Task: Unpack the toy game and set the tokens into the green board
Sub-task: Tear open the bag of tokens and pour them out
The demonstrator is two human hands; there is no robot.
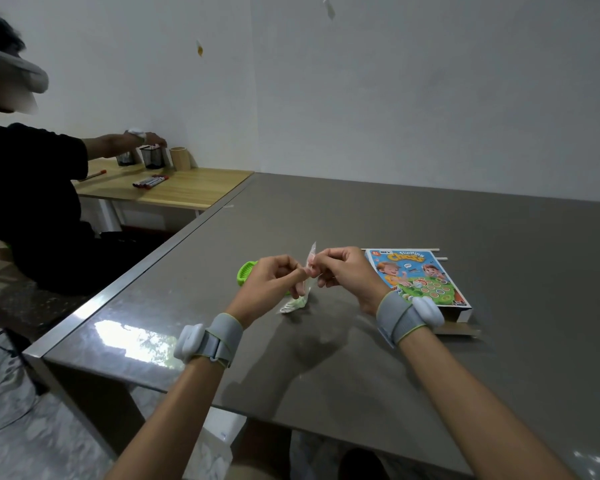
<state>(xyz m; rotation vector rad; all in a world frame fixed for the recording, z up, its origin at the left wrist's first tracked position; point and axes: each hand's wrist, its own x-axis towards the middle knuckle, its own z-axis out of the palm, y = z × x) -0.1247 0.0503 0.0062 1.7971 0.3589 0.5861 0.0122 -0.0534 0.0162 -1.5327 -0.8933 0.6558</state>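
While both hands meet above the grey table (430, 358), these things show:

Left hand (274, 277): it is up off the table, with thumb and fingers pinched shut on the clear bag (307, 271).

Right hand (343, 270): it is also up, fingers pinched on the top of the same bag, just beside the left hand. The two hands almost touch.

Clear bag: it is thin and see-through, so it is hard to make out. Its top corner sticks up between the hands. Its bottom hangs down to the table.

Tokens (293, 304): small pale round things sit in the bottom of the bag. They are blurry, and I cannot count them.

Green board (247, 271): only a small bright green bit with slots shows on the table. The left hand hides the rest.

Game box (418, 277): it lies flat on the table, right of the hands. The right wrist band (409, 317) covers its near corner. A brown flap pokes out at its near end.

Thin sticks (437, 254): they peek out from behind the far side of the box, mostly hidden.

Left wrist band (208, 341): grey, with a white lump on it.

Other person (32, 188): sits at the far left, partly cut off by the edge, reaching to dark pen cups (153, 157) on a wooden desk (187, 188).
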